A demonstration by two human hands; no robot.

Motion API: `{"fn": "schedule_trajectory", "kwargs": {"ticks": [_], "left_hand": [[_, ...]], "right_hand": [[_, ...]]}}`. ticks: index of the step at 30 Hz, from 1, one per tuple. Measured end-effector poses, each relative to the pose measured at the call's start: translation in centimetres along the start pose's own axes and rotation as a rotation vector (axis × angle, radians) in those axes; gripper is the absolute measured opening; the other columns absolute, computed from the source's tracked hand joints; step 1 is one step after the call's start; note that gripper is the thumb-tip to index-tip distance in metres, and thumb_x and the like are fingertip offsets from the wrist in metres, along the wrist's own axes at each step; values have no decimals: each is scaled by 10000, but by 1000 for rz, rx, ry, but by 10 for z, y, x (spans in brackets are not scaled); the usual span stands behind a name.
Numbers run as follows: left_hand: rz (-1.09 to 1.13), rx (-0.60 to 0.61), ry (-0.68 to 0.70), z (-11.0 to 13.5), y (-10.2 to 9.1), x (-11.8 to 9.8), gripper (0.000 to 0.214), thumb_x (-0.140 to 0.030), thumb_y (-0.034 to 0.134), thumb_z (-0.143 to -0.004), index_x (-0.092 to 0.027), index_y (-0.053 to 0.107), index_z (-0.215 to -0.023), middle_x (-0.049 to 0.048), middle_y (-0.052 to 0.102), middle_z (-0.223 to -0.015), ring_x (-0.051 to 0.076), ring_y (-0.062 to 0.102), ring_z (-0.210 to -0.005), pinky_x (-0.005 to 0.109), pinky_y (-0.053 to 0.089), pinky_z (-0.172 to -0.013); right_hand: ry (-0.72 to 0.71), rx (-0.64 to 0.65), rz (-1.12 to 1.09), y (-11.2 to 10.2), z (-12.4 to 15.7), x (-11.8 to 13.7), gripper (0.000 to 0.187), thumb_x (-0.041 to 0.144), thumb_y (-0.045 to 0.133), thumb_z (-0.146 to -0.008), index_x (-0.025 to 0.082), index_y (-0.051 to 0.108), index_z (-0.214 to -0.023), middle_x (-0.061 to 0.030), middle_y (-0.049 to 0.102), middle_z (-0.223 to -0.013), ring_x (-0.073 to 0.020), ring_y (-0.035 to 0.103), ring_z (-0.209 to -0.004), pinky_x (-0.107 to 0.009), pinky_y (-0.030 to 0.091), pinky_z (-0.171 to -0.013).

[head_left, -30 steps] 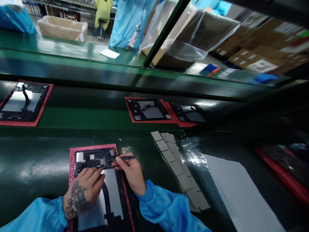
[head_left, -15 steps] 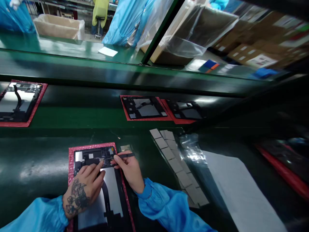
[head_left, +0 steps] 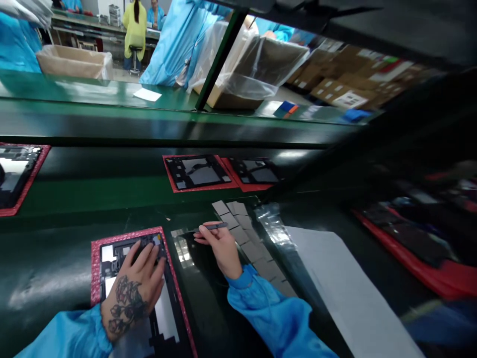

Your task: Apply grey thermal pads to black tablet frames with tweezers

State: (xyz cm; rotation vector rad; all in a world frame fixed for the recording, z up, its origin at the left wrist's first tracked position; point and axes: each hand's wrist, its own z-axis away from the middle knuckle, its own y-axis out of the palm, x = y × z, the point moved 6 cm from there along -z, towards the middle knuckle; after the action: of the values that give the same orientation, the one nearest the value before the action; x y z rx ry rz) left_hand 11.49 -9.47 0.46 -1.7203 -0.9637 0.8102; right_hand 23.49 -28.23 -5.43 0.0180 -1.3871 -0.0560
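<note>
My left hand (head_left: 134,293) rests on an opened tablet (head_left: 167,313), fingers spread over the dark parts near its top end. Pink bubble wrap (head_left: 95,268) lies under the tablet and shows along its edges. To the right of it, my right hand (head_left: 219,246) pinches slim dark tweezers (head_left: 216,226), raised off the tablet. Their tip points left, above a clear sheet with small shiny pieces (head_left: 183,248). Whether the tip holds anything is too small to tell. Strips of grey square pads (head_left: 251,248) lie just beyond my right hand.
Two more opened tablets (head_left: 199,171) on red wrap lie farther back, and another tablet (head_left: 15,174) is at the far left. A white sheet (head_left: 343,283) and a clear plastic bag (head_left: 276,226) lie to the right. A dark slanted post (head_left: 320,154) rises at right.
My right hand has moved right, off the tablet, with the tweezers in it. My left hand stays on the tablet, its fingers more spread. The view has turned to the right.
</note>
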Motion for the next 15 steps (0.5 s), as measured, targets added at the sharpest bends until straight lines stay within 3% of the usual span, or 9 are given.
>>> {"fn": "schedule_trajectory", "kwargs": {"ticks": [4, 7, 15], "left_hand": [[4, 109, -54, -33, 28, -1, 513, -546, 516, -885, -196, 594, -1251, 142, 509, -1326, 350, 363, -1295, 599, 206, -1079], [2, 163, -70, -43, 42, 1, 570, -612, 479, -881, -198, 598, -1255, 156, 506, -1328, 357, 359, -1305, 626, 180, -1080], [-22, 207, -22, -43, 43, -1, 605, -605, 495, -878, -158, 581, -1276, 194, 498, -1325, 336, 348, -1319, 607, 161, -1100]], "right_hand": [[18, 26, 20, 5, -8, -12, 511, 543, 796, -625, 162, 555, -867, -19, 662, -714, -182, 687, -684, -252, 583, -585], [14, 47, 35, 13, -5, -12, 504, 553, 789, -628, 165, 555, -849, -14, 660, -700, -181, 688, -678, -248, 582, -581], [-20, 64, 28, 20, -6, -11, 461, 546, 768, -663, 174, 553, -832, -12, 666, -688, -197, 694, -663, -281, 598, -591]]}}
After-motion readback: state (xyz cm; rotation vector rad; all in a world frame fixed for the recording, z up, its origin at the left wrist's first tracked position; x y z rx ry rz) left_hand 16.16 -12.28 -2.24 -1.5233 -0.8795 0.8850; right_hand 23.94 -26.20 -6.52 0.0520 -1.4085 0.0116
